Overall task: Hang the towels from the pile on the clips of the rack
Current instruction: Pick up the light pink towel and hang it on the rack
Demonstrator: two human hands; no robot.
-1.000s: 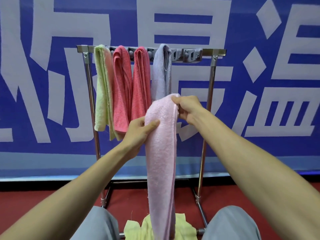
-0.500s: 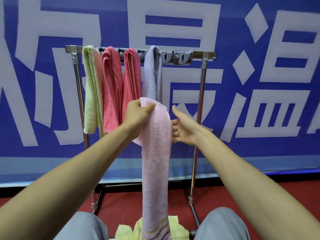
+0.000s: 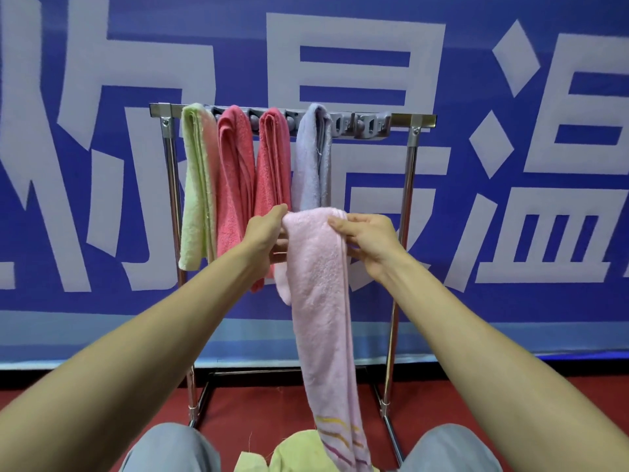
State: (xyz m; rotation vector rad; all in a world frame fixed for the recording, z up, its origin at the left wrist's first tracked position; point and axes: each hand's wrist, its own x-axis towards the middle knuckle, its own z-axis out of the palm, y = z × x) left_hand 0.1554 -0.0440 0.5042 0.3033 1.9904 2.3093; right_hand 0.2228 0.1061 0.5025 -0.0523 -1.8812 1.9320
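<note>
Pink towel (image 3: 320, 301): folded over at the top and held between both hands below the rack's bar. Its striped end hangs at 6 o'clock by the pile.
Left hand (image 3: 269, 233): grips the fold's 9 o'clock side.
Right hand (image 3: 371, 240): pinches its 3 o'clock side, fingers curled.
Rack (image 3: 413, 144): at 12 o'clock, carrying a green towel (image 3: 195, 185), two coral towels (image 3: 235, 185) and a lavender towel (image 3: 311, 165).
Free clips (image 3: 360, 126): at 1 o'clock from the fold, apart from it.
Pile (image 3: 292, 451): yellow-green, at 6 o'clock.

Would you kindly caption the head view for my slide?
Left hand and right hand hold a pink towel before the rack, four towels already hanging, free clips at its right end.
</note>
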